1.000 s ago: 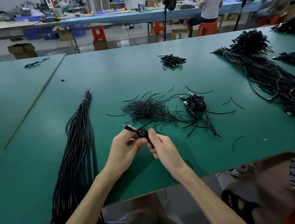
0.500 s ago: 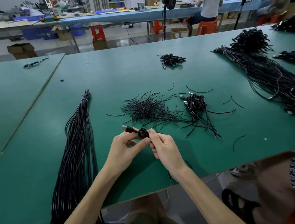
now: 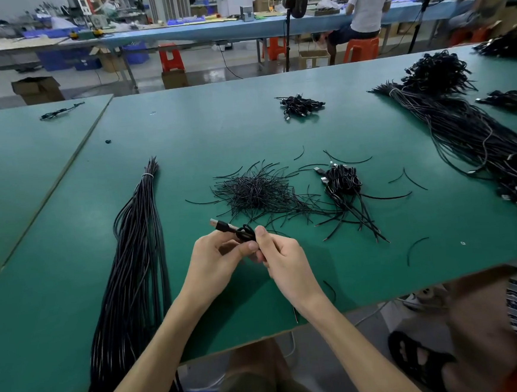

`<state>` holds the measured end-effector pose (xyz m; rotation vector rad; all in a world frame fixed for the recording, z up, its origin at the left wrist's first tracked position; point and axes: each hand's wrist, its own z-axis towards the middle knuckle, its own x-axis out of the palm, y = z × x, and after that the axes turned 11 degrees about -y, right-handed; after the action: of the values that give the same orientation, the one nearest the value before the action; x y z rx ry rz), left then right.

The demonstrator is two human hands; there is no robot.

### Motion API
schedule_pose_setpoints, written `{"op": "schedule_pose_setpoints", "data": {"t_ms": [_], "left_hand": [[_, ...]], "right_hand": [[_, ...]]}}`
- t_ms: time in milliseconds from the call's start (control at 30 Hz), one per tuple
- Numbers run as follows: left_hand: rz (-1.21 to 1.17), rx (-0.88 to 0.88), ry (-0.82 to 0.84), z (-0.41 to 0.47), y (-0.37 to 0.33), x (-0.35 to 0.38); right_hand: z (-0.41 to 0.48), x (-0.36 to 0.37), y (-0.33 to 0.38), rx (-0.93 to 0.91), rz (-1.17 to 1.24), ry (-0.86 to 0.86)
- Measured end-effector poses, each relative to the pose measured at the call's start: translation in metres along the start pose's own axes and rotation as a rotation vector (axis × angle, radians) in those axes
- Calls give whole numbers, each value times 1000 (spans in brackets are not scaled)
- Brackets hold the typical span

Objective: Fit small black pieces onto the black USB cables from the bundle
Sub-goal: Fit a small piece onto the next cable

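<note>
- Our left hand (image 3: 216, 261) and right hand (image 3: 282, 263) meet above the near edge of the worktop (image 3: 75, 318), fingertips touching.
- Both grips closed on one coiled USB cable (image 3: 244, 232); its plug (image 3: 221, 225) sticks out up-left past the left fingers.
- Can't tell whether a small black piece is on it.
- Long cable bundle (image 3: 133, 267) lies left, running off the near edge.
- Pile of short black pieces (image 3: 257, 193) sits just beyond our hands, mid-worktop.

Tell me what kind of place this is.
Most likely a cable assembly workshop: long green-topped worktables, a tied bundle of long black cables beside a heap of short black wire ties, and a seated worker in a white shirt at another bench.
</note>
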<state>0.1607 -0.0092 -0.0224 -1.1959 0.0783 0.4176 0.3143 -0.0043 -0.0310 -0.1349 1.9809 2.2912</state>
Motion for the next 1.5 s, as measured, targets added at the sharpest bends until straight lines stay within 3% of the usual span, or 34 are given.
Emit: {"op": "schedule_pose_setpoints", "data": {"t_ms": [333, 567, 667, 1000, 1267, 1500], "left_hand": [[-14, -11, -42, -1, 3, 3], [-86, -61, -12, -3, 6, 3], [-45, 50, -32, -4, 7, 5], [573, 729, -238, -11, 5, 10], [497, 670, -219, -12, 0, 10], [595, 784, -308, -10, 2, 9]], "right_hand": [[1, 1, -2, -15, -29, 43], [2, -6, 1, 77, 140, -34], [2, -8, 2, 102, 205, -65], [5, -9, 2, 175, 237, -99], [5, -5, 1, 144, 142, -115], [3, -2, 4, 107, 44, -112]]}}
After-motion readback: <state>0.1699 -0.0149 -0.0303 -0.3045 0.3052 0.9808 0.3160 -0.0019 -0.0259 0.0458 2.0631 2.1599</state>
